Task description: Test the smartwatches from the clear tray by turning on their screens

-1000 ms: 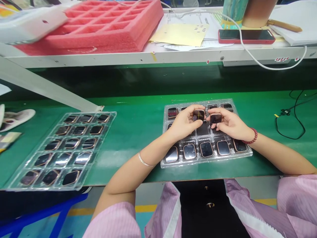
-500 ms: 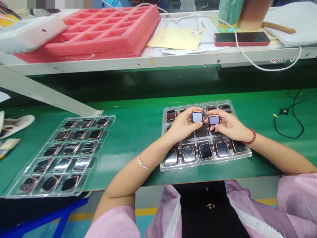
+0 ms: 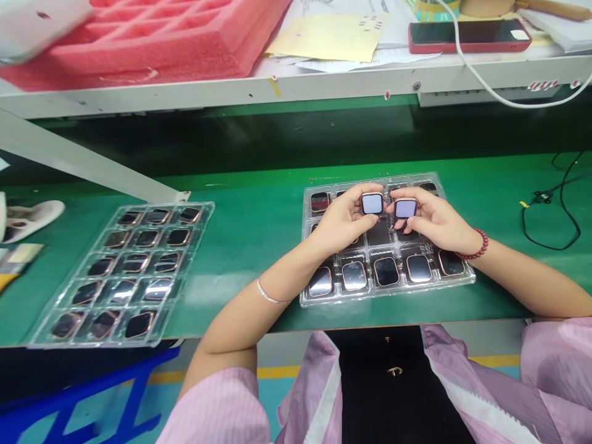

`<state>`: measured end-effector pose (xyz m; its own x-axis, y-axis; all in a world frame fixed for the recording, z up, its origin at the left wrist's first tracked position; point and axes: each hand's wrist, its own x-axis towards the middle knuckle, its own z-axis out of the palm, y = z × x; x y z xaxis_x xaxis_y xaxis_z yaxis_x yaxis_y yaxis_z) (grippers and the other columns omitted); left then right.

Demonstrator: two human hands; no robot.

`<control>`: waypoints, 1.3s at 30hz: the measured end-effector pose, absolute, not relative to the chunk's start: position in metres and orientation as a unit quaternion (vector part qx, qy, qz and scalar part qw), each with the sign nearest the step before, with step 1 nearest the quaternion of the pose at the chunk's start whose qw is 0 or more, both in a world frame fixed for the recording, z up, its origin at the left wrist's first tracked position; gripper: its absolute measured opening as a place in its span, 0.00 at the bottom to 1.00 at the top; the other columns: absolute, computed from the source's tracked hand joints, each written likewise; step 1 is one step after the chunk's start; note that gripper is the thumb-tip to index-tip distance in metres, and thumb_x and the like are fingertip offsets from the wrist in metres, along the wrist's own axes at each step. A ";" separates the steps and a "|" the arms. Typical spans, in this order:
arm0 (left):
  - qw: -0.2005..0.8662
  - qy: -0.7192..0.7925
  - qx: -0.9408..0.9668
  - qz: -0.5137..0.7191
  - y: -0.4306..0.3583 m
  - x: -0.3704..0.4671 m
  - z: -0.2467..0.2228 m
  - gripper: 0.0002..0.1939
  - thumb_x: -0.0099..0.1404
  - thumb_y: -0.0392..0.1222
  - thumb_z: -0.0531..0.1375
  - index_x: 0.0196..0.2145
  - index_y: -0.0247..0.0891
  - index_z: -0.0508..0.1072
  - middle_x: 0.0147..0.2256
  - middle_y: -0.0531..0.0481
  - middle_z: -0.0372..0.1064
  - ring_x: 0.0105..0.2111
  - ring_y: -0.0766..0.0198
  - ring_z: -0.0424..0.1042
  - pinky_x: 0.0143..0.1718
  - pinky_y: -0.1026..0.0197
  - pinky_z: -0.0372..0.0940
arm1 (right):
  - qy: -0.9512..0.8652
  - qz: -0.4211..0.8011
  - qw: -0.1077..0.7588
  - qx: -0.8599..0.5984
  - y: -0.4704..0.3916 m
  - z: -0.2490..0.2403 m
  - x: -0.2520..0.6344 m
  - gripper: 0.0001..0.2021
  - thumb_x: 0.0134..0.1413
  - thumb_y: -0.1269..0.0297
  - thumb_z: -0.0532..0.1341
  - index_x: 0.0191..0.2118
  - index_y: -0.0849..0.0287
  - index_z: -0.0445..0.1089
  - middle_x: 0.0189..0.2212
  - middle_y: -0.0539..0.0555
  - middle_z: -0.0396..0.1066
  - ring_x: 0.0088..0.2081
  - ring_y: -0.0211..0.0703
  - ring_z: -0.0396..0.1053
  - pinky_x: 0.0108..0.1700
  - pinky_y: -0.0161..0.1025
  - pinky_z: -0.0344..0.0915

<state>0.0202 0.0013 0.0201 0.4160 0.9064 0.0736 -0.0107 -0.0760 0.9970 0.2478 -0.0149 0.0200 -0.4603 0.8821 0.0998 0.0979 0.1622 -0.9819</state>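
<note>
My left hand (image 3: 345, 219) grips a smartwatch body (image 3: 372, 203) with a lit, pale screen and a gold-coloured frame, thumb along its lower edge. In my right hand (image 3: 437, 216) is a second smartwatch body (image 3: 406, 208), its screen lit a pale violet. The two are held side by side, a small gap apart, over a clear plastic tray (image 3: 303, 302). Dark-screened smartwatch bodies fill its front row, one of them a watch (image 3: 386, 271) in the middle. My hands hide part of the back and middle rows.
Another clear tray (image 3: 185, 296) of watch bodies lies to the left on the green bench (image 3: 250, 246). A black cable (image 3: 550, 243) rests at the right. Above, a white shelf (image 3: 324, 89) carries red foam (image 3: 185, 58), papers, a phone (image 3: 469, 37) and a white cable.
The view has tilted down and shifted slightly, so the shelf sits higher in the picture. Both hands keep hold of the same two lit watch bodies, in nearly the same pose.
</note>
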 end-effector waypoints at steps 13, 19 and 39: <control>0.544 0.355 0.642 0.408 0.003 0.018 0.016 0.18 0.60 0.36 0.65 0.49 0.36 0.73 0.47 0.43 0.76 0.44 0.58 0.77 0.47 0.57 0.70 | -0.684 0.520 0.357 -0.367 -0.016 0.020 0.248 0.19 0.60 0.74 0.58 0.56 0.57 0.69 0.48 0.58 0.76 0.35 0.38 0.79 0.34 0.36 0.77; 0.539 0.346 0.648 0.414 0.002 0.019 0.016 0.19 0.60 0.35 0.65 0.50 0.36 0.72 0.46 0.43 0.76 0.43 0.59 0.77 0.47 0.57 0.70 | -0.701 0.504 0.363 -0.350 -0.016 0.017 0.249 0.20 0.59 0.76 0.58 0.56 0.58 0.68 0.49 0.59 0.76 0.35 0.38 0.79 0.34 0.35 0.77; 0.565 0.353 0.622 0.412 0.000 0.019 0.024 0.20 0.61 0.56 0.68 0.38 0.34 0.75 0.32 0.47 0.75 0.32 0.63 0.76 0.31 0.63 0.69 | -0.652 0.551 0.358 -0.380 -0.018 0.022 0.248 0.11 0.65 0.68 0.59 0.50 0.59 0.73 0.40 0.55 0.81 0.30 0.36 0.78 0.31 0.33 0.77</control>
<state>0.0191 0.0001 0.0243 0.4121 0.9040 0.1140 -0.0264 -0.1133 0.9932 0.2481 -0.0176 0.0224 -0.4558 0.8888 0.0484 0.1009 0.1056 -0.9893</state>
